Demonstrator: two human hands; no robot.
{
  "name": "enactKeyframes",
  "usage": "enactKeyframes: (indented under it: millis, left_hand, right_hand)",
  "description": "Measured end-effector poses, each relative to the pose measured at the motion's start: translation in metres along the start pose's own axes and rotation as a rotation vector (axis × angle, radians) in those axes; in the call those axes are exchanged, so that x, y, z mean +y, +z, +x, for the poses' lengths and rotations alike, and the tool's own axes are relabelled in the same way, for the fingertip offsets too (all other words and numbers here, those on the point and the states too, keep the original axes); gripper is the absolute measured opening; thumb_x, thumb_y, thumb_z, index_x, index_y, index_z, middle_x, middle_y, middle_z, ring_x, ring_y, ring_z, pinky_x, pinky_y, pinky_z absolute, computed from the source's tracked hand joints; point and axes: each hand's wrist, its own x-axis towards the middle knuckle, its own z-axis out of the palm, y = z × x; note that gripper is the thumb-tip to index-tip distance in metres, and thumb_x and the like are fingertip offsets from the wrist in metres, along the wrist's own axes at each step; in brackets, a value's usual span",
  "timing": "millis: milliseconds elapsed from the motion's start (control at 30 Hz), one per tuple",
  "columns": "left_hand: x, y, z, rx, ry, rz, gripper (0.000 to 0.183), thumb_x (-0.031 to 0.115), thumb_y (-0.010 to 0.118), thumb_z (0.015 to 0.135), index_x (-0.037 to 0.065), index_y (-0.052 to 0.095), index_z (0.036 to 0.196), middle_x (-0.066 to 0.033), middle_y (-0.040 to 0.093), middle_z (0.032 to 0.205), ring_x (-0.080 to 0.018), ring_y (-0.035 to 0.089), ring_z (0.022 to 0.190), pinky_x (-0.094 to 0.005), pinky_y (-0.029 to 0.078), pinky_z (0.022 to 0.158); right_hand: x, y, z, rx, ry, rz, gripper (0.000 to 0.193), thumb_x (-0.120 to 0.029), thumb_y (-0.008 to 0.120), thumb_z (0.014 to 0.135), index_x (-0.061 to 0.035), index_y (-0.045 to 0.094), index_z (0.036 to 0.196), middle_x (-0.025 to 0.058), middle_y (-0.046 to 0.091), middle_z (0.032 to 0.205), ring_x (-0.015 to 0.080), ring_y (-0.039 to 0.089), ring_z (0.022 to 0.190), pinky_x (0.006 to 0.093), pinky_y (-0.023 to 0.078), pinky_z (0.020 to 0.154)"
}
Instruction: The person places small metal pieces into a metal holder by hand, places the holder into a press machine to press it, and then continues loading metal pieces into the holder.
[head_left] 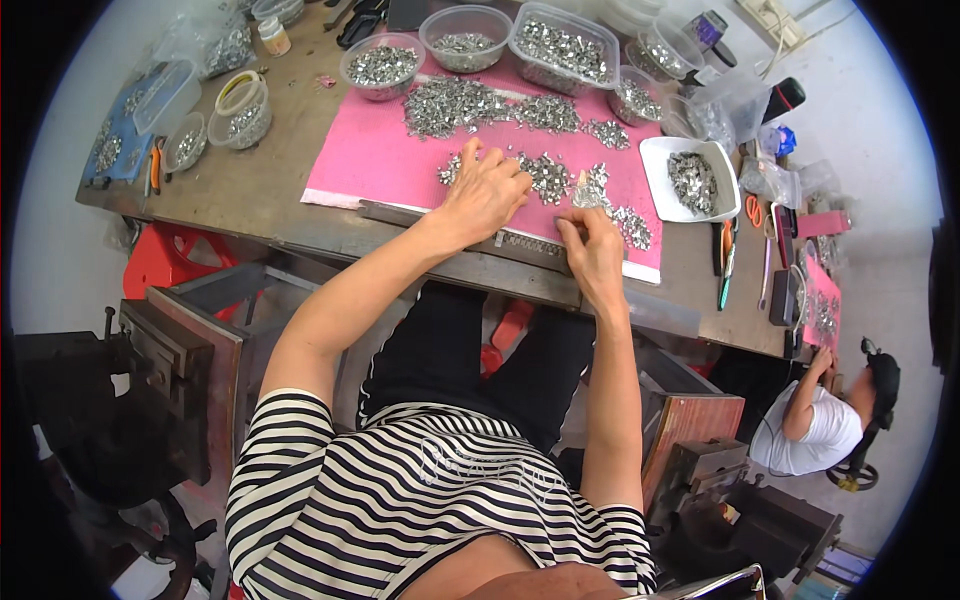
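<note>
Mid-frame, left hand [487, 197], fingers parted, seemingly sorts metal bits [549, 182]; right hand [597, 250], grip unclear; the next move calls for pinching.

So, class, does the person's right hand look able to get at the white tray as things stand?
Probably yes. The white tray is uncovered, ahead and to the right of the right hand, with only low, loose metal pieces on the pink mat seen between them.

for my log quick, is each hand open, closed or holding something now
Left hand: bent over the metal pieces; any hold cannot be told.
Right hand: curled by the metal bar; any hold cannot be told.
</note>
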Motion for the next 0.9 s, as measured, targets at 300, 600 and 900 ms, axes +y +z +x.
enactKeyframes:
  millis: [300,600,900]
  left_hand:
    - [0.049,0.007,-0.027,0.125,0.115,-0.201,0.015,0.022,0.074,0.086,0.010,0.068,0.094,-0.0051,0.058,0.091,-0.0258,0.056,0.099,-0.0455,0.038,0.098]
    - [0.052,0.011,-0.035,0.133,0.084,-0.269,0.016,0.018,0.075,0.086,0.009,0.068,0.097,-0.0065,0.059,0.091,-0.0268,0.057,0.096,-0.0438,0.040,0.096]
    - [0.057,0.010,-0.034,0.214,0.060,-0.280,0.017,0.014,0.073,0.088,0.008,0.070,0.103,-0.0069,0.063,0.092,-0.0270,0.058,0.091,-0.0423,0.043,0.093]
  right_hand:
    - [-0.003,-0.002,-0.039,0.098,-0.062,0.059,0.011,-0.004,0.073,0.087,-0.0042,0.069,0.097,0.0089,0.068,0.094,0.0286,0.063,0.090,0.0385,0.045,0.083]
    - [-0.001,0.001,-0.046,0.140,-0.141,0.033,0.016,-0.001,0.074,0.084,-0.0044,0.070,0.099,0.0088,0.069,0.099,0.0283,0.064,0.095,0.0384,0.046,0.086]
    - [0.007,-0.001,-0.011,0.169,-0.103,-0.019,0.010,-0.003,0.073,0.086,-0.0031,0.071,0.096,0.0105,0.065,0.092,0.0292,0.062,0.089,0.0404,0.046,0.080]
